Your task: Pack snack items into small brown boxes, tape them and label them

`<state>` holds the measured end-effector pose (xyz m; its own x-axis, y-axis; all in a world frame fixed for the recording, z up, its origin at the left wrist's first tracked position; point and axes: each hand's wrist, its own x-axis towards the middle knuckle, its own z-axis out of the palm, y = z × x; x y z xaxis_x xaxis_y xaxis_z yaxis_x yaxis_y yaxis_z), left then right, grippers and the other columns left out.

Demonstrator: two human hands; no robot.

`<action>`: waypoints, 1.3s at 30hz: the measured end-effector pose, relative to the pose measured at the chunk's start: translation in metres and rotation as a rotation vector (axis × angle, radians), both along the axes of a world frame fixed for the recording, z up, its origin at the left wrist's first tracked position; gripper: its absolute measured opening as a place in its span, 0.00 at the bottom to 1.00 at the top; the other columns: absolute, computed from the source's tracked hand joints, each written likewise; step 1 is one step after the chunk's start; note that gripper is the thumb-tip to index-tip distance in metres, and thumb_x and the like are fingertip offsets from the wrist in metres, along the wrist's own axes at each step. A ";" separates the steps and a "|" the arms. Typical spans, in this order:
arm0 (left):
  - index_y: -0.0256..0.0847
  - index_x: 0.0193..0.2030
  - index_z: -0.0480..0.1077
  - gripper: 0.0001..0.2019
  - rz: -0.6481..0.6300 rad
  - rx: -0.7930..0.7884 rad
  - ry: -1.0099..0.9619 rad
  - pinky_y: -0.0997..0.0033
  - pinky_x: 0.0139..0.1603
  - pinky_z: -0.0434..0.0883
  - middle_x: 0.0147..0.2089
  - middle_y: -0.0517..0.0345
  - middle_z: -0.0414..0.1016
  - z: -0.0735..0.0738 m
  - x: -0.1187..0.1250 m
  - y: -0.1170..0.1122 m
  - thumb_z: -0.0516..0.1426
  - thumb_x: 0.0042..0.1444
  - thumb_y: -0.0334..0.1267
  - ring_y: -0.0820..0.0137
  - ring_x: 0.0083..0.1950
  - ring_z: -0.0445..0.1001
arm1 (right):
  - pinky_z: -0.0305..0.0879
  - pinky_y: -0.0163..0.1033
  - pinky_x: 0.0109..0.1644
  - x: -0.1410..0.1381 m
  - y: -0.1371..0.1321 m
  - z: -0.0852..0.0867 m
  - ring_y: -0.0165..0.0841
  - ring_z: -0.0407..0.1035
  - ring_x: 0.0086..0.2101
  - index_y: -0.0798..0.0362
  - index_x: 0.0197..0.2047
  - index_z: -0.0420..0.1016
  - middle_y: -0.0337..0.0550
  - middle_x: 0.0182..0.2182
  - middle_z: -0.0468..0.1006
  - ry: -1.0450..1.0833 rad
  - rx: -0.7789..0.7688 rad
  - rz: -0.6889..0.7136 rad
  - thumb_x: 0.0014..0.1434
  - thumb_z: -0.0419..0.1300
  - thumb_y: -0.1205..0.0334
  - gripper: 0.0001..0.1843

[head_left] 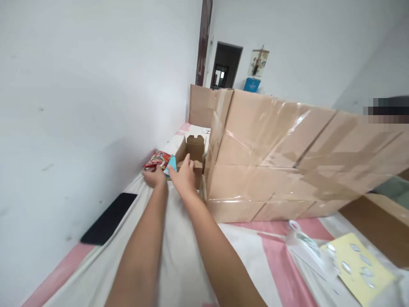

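Both my arms reach forward over a pink and white striped cloth [179, 256]. My left hand [154, 176] is closed on a red snack packet [157, 159] and a small blue packet [171, 164], near the wall. My right hand [184, 175] rests with its fingers on the front edge of a small open cardboard box [193, 153], whose lid flap stands up at the back. The inside of the box is mostly hidden.
A tall stack of flat brown cartons wrapped in clear film [287, 157] stands just right of the small box. A black phone [109, 218] lies by the white wall. At the lower right are a yellow sticker sheet [361, 266] and clear plastic bags [306, 247].
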<state>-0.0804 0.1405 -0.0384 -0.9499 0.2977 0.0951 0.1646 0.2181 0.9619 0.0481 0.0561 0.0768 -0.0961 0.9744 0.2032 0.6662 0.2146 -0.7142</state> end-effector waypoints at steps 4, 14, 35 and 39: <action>0.39 0.57 0.70 0.19 -0.041 -0.055 0.092 0.48 0.58 0.74 0.58 0.48 0.73 -0.015 0.007 0.004 0.60 0.64 0.46 0.59 0.57 0.74 | 0.73 0.50 0.51 0.002 0.004 -0.020 0.49 0.77 0.48 0.54 0.72 0.59 0.63 0.64 0.63 -0.090 0.014 -0.080 0.65 0.58 0.48 0.37; 0.39 0.60 0.68 0.19 -0.276 0.006 0.162 0.54 0.52 0.77 0.55 0.49 0.75 -0.009 0.008 -0.004 0.58 0.66 0.46 0.63 0.51 0.77 | 0.71 0.46 0.53 0.001 0.003 -0.030 0.41 0.77 0.43 0.48 0.59 0.78 0.53 0.62 0.63 -0.024 0.119 -0.101 0.69 0.55 0.53 0.20; 0.39 0.59 0.68 0.19 -0.479 -0.178 0.251 0.52 0.53 0.76 0.53 0.50 0.75 0.013 0.002 -0.006 0.60 0.64 0.44 0.63 0.51 0.76 | 0.68 0.45 0.55 0.002 0.004 -0.028 0.41 0.75 0.47 0.49 0.56 0.80 0.53 0.60 0.64 -0.034 0.128 -0.067 0.68 0.56 0.55 0.18; 0.37 0.59 0.66 0.18 -0.373 -0.036 0.238 0.53 0.54 0.75 0.49 0.50 0.77 0.026 -0.008 -0.011 0.59 0.64 0.38 0.61 0.49 0.78 | 0.67 0.45 0.57 0.003 0.004 -0.028 0.42 0.75 0.48 0.49 0.57 0.80 0.53 0.61 0.64 -0.028 0.128 -0.061 0.68 0.56 0.55 0.19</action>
<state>-0.0885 0.1294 -0.0127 -0.7297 0.6233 0.2813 0.4543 0.1344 0.8806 0.0507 0.0599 0.0490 -0.0452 0.9449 0.3243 0.7002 0.2615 -0.6643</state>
